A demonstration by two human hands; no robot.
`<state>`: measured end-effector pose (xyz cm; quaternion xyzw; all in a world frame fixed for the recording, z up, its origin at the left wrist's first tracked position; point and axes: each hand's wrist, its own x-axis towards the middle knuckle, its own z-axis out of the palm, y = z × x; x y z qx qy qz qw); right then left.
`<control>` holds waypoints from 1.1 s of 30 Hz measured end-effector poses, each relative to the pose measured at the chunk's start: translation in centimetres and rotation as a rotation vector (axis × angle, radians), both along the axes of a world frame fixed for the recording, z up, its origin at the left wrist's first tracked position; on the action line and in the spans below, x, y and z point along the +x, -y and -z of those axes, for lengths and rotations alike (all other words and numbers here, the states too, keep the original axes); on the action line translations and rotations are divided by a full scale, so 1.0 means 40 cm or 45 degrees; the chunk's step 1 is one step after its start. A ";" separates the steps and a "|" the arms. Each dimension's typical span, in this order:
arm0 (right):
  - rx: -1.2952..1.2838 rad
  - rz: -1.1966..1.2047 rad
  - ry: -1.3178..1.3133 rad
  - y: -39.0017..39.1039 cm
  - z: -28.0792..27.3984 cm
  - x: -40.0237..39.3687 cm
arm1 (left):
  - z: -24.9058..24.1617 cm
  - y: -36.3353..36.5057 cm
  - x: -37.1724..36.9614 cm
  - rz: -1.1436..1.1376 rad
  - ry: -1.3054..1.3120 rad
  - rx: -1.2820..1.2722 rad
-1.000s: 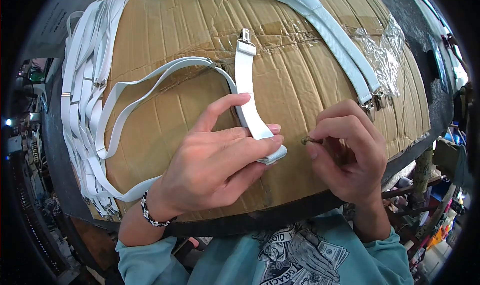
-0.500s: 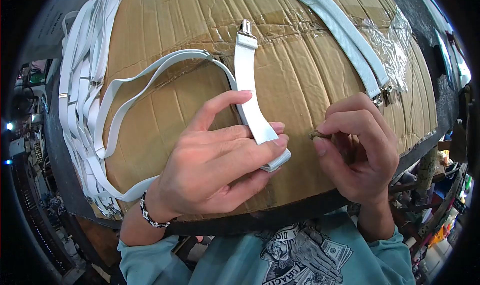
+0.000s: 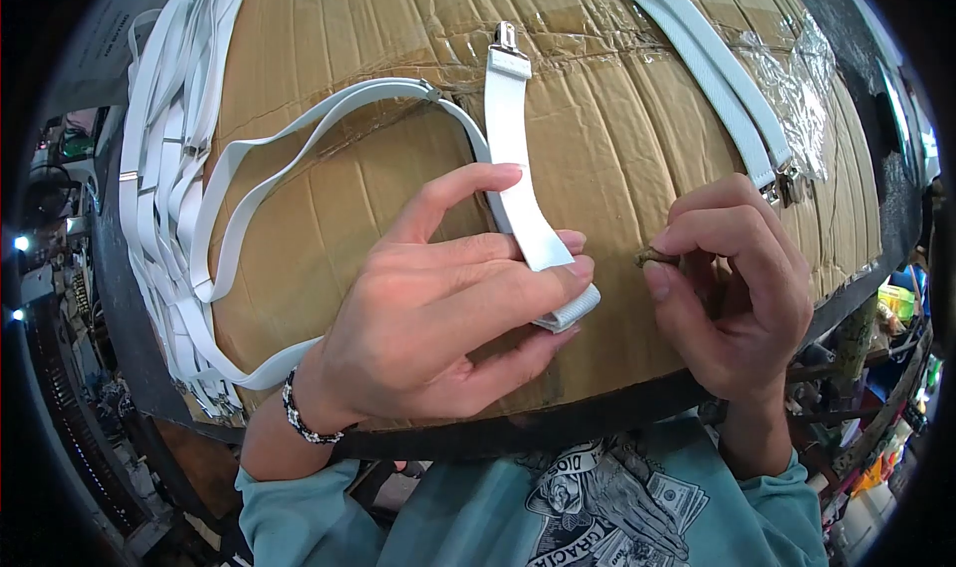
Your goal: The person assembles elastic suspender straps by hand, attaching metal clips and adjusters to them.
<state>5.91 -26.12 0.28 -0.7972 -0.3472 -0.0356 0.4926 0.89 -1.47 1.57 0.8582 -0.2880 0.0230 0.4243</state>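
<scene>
My left hand (image 3: 448, 308) lies over a white elastic strap (image 3: 511, 119), its index fingertip on the strap and the other fingers gripping the folded lower part. A metal clip (image 3: 505, 37) is fixed at the strap's upper end. From beside this strap, a looped white strap (image 3: 236, 238) runs to the left across the cardboard. My right hand (image 3: 737, 278), to the right of the fold and apart from it, pinches a small brownish piece (image 3: 655, 257) between thumb and index finger. What that piece is, I cannot make out.
A bundle of white straps (image 3: 164, 179) hangs over the left side of the cardboard (image 3: 597, 169). Another pair of light straps (image 3: 712, 79) with metal clips (image 3: 784, 183) lies at the upper right, near crumpled clear plastic (image 3: 797, 89). The cardboard's dark front edge curves before me.
Both hands appear slightly further right in view, the left with its strap also a little higher. The straps and cardboard have shifted slightly in view. Both grips look the same.
</scene>
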 end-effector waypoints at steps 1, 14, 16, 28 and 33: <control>-0.003 0.004 -0.007 0.000 -0.001 -0.001 | 0.000 0.000 0.000 -0.003 -0.012 -0.011; -0.009 0.072 -0.080 -0.007 -0.011 -0.007 | 0.000 -0.030 0.009 -0.127 -0.384 -0.530; -0.005 0.074 -0.096 -0.007 -0.013 -0.008 | -0.003 -0.027 0.007 -0.193 -0.513 -0.668; 0.036 0.086 -0.117 -0.010 -0.006 -0.011 | 0.005 -0.027 0.014 -0.175 -0.768 -0.855; 0.023 0.093 -0.094 -0.009 -0.002 -0.010 | 0.005 -0.024 0.012 -0.186 -0.805 -0.866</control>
